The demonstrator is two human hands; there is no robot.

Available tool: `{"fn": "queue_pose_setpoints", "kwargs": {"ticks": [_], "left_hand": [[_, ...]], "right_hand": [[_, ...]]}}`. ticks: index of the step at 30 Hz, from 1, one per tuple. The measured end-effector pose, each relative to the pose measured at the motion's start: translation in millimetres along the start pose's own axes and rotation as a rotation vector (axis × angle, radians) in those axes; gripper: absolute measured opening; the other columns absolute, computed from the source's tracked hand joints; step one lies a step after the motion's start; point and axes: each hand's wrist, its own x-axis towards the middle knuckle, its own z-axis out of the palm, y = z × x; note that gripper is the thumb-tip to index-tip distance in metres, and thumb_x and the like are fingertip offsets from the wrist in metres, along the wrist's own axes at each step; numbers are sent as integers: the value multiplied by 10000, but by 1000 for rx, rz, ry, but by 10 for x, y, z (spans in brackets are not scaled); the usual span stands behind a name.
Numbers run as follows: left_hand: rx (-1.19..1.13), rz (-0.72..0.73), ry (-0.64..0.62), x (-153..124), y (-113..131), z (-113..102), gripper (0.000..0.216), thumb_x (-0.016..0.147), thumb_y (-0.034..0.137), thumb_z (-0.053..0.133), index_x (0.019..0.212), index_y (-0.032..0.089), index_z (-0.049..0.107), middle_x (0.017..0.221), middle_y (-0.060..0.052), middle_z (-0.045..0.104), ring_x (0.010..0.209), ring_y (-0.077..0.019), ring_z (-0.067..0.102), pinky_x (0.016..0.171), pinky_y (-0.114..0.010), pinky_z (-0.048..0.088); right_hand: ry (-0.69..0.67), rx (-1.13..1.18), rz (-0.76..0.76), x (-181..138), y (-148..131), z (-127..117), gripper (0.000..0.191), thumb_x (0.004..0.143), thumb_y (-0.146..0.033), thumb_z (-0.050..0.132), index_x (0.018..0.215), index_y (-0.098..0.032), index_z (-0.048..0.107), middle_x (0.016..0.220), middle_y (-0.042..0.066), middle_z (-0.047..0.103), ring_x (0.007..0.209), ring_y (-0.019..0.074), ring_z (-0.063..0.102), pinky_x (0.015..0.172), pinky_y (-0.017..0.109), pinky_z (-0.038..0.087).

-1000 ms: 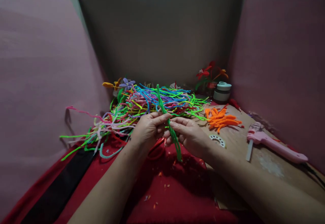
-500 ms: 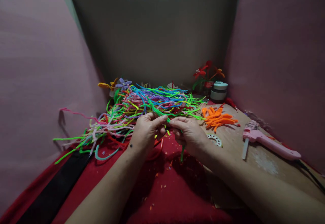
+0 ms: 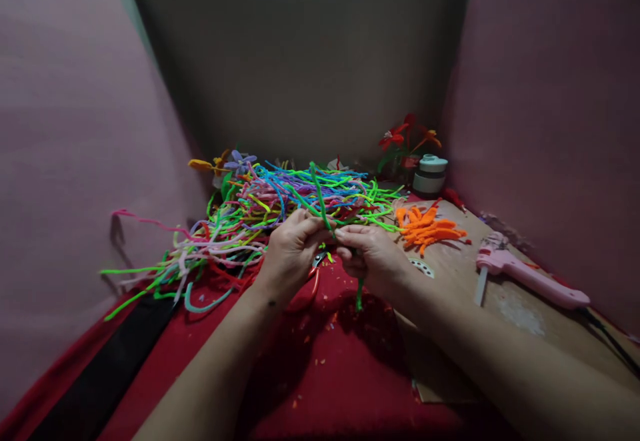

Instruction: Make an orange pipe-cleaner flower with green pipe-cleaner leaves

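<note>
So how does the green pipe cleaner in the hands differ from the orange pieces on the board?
The green pipe cleaner is one long strand; the orange pieces are many short bits. The green pipe cleaner is pinched between left hand and right hand, pointing up; the orange pieces lie heaped on the board. Both are fuzzy stems.

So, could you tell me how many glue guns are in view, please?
1: the pink glue gun lies on the brown board at right; others may be hidden.
</note>
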Motion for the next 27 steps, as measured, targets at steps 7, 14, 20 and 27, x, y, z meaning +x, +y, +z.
{"fn": "queue_pose_setpoints", "kwargs": {"ticks": [7, 14, 20, 27], "left_hand": [[67, 68, 73, 15, -10, -34, 153, 633, 91, 691, 537, 209, 671, 614, 1, 480, 646, -119, 429, 641, -190, 357], [-140, -185, -6, 5, 105, -46, 51, 679, 161, 655, 630, 155, 669, 635, -5, 589, 613, -113, 512, 578, -193, 395], [-244, -236, -44, -12, 158, -45, 37, 686, 149, 636, 653, 134, 642, 577, 10, 558, 535, -81, 473, 508, -172, 375], [-176, -180, -5, -32, 45, -26, 22, 672, 150, 644, 672, 158, 624, 607, 17, 544, 565, -86, 466, 543, -174, 379]], "right_hand": [[-1, -9, -4, -4, 9, 12, 64, 680, -177, 589, 680, -127, 548, 491, -4, 567, 339, 22, 284, 357, 168, 132], [-65, 243, 250, -24, -12, 17, 121, 796, -146, 478, 779, -117, 595, 535, 24, 595, 370, 39, 391, 352, 139, 228], [-130, 326, 259, -23, 63, 0, 84, 763, -94, 562, 816, -132, 616, 608, 14, 634, 495, 72, 554, 497, 170, 452], [-148, -4, 134, -50, 5, 23, 81, 653, -141, 668, 693, -114, 604, 609, 44, 663, 453, 90, 575, 379, 163, 416]]}}
